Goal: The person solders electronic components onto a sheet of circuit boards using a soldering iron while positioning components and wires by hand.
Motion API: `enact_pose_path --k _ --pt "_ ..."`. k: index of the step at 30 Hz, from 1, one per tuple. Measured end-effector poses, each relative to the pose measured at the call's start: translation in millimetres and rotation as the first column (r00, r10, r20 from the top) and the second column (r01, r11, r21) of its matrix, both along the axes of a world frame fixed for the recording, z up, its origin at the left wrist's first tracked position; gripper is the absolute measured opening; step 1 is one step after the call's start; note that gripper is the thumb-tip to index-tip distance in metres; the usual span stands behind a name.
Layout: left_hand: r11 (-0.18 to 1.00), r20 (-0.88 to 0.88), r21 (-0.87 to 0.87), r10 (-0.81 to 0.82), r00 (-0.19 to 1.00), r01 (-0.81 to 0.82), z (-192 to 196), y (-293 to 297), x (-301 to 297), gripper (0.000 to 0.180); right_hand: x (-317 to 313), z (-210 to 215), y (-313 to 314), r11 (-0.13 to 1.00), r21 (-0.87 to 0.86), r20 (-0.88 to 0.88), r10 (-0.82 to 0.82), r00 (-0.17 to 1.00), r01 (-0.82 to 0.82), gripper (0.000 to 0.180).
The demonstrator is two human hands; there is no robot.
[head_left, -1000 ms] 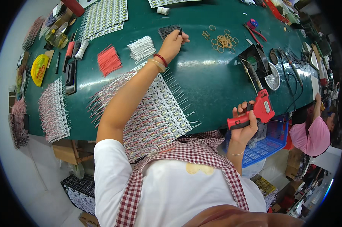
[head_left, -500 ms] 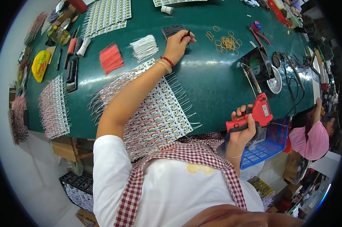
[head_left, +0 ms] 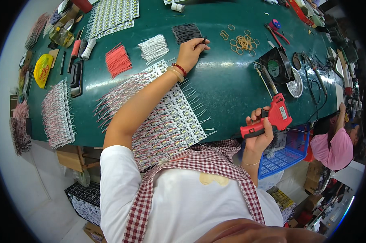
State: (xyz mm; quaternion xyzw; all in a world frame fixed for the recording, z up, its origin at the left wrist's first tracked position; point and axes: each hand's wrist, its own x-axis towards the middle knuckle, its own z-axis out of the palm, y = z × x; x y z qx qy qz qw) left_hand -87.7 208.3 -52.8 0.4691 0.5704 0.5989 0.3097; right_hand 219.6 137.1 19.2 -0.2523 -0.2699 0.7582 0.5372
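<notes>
My left hand [head_left: 191, 52] is closed, thumb and fingers pinching what look like black wires [head_left: 204, 40], their dark ends just showing at the fingertips. Right behind it lies a pile of black wires [head_left: 186, 33]. White wires [head_left: 154, 49] and red wires [head_left: 118, 61] are heaped further left. Under my left forearm, a panel of small circuit boards [head_left: 173, 117] bristles with red and white wires and reaches over the table edge. My right hand [head_left: 259, 128] grips a red soldering gun [head_left: 278, 113] by its handle, its tip raised toward a black fan box [head_left: 276, 67].
Rubber bands [head_left: 244, 43] lie beyond my hands. Red-handled pliers [head_left: 277, 35], a silver dish [head_left: 295, 84] and cables are at right. More wired panels [head_left: 58, 113] sit left, near a yellow bag [head_left: 43, 71]. A blue crate [head_left: 282, 156] is below the table edge.
My left hand has shifted slightly left and nearer, and the dark strands between its fingers have tipped over. My right hand still holds the soldering gun, barely moved.
</notes>
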Motion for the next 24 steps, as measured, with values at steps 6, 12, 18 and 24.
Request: enact_pose_path --k 6,12,18,24 --pt "0.998 0.071 -0.033 -0.049 0.996 0.052 12.5 -4.6 2.0 0.021 -0.6 2.5 0.1 0.999 0.032 0.038 0.02 0.999 -0.021 0.032" --pt "0.955 0.447 -0.145 -0.169 0.878 0.258 69.3 -39.7 23.3 0.023 -14.5 26.6 6.8 0.997 0.079 0.156 -0.019 0.988 0.007 0.035" --pt "0.819 0.483 -0.293 -0.319 0.815 0.494 105.6 -94.0 56.1 0.02 -54.6 41.5 29.3 0.977 0.197 0.513 -0.032 0.858 -0.081 0.037" --pt "0.773 0.539 -0.358 -0.287 0.792 0.524 108.6 -118.3 65.6 0.016 -78.1 34.7 9.9 0.951 0.16 0.706 0.078 0.704 -0.265 0.023"
